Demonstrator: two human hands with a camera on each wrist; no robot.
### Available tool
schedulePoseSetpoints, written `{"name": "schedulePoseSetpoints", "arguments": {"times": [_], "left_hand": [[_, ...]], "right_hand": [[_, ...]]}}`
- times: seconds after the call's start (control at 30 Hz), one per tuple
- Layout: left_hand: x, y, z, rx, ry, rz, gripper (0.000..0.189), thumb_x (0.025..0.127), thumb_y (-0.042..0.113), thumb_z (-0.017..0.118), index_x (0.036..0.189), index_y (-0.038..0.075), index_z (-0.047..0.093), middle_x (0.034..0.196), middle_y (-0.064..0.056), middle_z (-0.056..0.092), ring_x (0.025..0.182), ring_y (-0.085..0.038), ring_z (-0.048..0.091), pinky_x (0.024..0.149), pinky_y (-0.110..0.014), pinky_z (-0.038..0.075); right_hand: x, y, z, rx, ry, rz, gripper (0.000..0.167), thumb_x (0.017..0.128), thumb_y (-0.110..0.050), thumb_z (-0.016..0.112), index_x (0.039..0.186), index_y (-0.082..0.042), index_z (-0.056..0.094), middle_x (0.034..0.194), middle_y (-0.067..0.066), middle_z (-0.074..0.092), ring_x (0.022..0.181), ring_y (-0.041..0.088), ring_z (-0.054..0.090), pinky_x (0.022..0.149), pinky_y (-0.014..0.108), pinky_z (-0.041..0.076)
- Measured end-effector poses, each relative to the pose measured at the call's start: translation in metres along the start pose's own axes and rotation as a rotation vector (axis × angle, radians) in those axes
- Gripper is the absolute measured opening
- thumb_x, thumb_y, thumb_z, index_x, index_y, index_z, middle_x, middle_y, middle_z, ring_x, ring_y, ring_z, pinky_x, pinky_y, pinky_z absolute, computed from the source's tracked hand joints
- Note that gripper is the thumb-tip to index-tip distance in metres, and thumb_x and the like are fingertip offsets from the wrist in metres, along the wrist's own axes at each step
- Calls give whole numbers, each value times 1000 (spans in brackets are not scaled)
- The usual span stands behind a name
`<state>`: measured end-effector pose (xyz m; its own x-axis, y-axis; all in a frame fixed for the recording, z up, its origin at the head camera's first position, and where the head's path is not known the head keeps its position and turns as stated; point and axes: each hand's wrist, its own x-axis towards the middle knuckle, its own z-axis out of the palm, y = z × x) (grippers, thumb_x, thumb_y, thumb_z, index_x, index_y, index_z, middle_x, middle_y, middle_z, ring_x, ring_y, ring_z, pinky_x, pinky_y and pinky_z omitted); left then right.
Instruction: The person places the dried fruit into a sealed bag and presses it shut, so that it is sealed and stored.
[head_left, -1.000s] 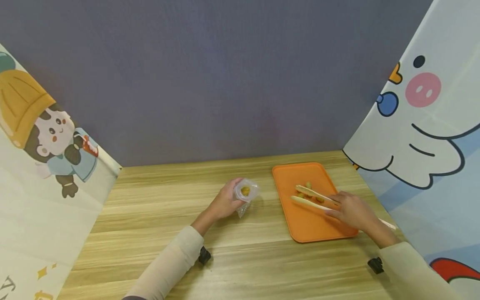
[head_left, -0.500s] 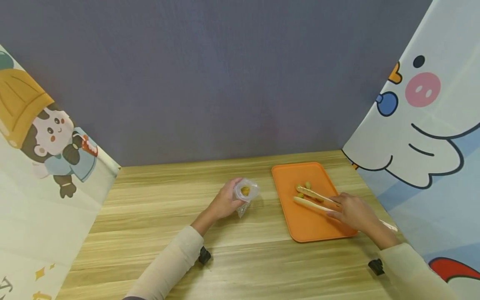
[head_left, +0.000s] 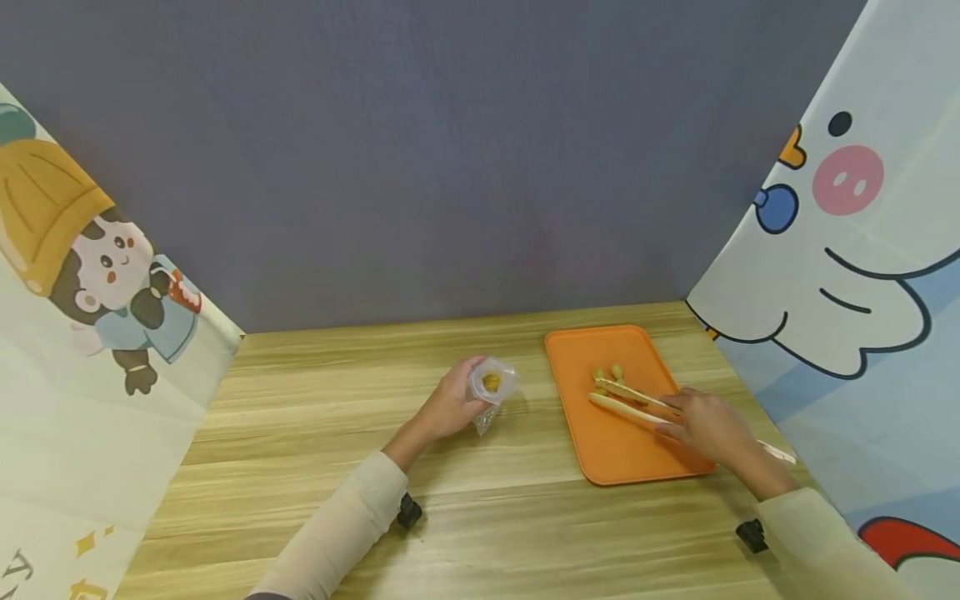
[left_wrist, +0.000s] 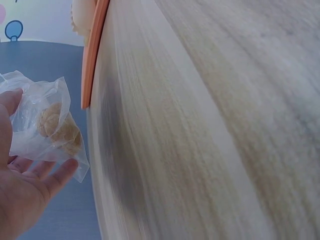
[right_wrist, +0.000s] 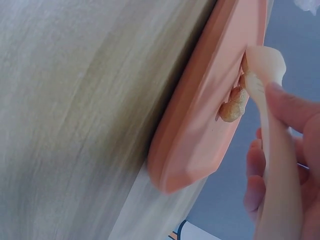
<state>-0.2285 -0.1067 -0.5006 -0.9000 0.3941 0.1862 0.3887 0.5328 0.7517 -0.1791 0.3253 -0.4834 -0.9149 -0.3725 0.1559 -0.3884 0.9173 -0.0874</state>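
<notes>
My left hand [head_left: 450, 406] holds a clear plastic bag [left_wrist: 30, 132] upright over the table, its mouth spread open. Lumpy yellow-brown pieces [left_wrist: 52, 120] lie inside the bag. To the right, my right hand [head_left: 705, 423] grips a pair of pale tongs [head_left: 626, 409], the thumb on one arm and fingers on the other. The tongs' tips reach over an orange tray [head_left: 611, 462], close around small yellowish pieces [head_left: 617, 371]. In the right wrist view a tong arm [right_wrist: 280, 170] partly hides the pieces [right_wrist: 232, 111]; whether any is pinched I cannot tell.
The wood-grain table [head_left: 315, 433] stretches left of the tray and in front of both arms. A grey panel [head_left: 465, 167] stands along its back edge. Cartoon-printed panels [head_left: 847, 250] flank both sides. The tray's low raised rim [right_wrist: 160, 165] runs beside the right hand.
The tongs have shifted slightly right and toward me over the pieces, their tips drawing a little closer together. The left hand and the bag have stayed in place.
</notes>
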Motion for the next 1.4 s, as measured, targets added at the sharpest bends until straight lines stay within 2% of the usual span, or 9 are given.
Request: {"name": "schedulePoseSetpoints", "arguments": {"times": [0.2,0.47,0.7,0.97,1.4], "left_hand": [[0,-1,1,5,-3,-14,76,88,17,78,152,4,39,143,-19,53,131,-35,54,112,-56,45],[0,0,1,-9,-5,-21,77,88,17,78,152,4,39,144,-18,53,130,-35,54,111,-56,45],[0,0,2,-2,-10,-34,77,88,18,78,153,7,39,143,-16,54,129,-34,55,110,-55,47],[1,1,2,-4,-5,-22,77,88,18,77,153,6,38,142,-17,54,129,-34,55,109,-55,47],[1,1,5,-11,-7,-32,76,88,16,77,153,7,38,143,-16,53,129,-33,55,109,-56,46]], "right_hand": [[0,0,0,16,-13,15,46,83,-35,82,114,-2,75,110,28,72,69,30,69,57,42,56],[-1,0,-1,-12,20,-12,45,83,-34,82,112,-1,76,110,31,71,86,44,72,68,52,60],[-1,0,-2,-29,53,-41,44,81,-33,84,110,-1,77,106,28,73,78,39,72,63,48,60],[1,-1,-6,-3,26,-29,45,83,-34,82,112,0,76,106,24,73,76,35,71,59,44,58],[9,-3,-13,54,38,-23,45,87,-31,80,119,-1,74,117,32,69,97,48,70,74,55,60]]}}
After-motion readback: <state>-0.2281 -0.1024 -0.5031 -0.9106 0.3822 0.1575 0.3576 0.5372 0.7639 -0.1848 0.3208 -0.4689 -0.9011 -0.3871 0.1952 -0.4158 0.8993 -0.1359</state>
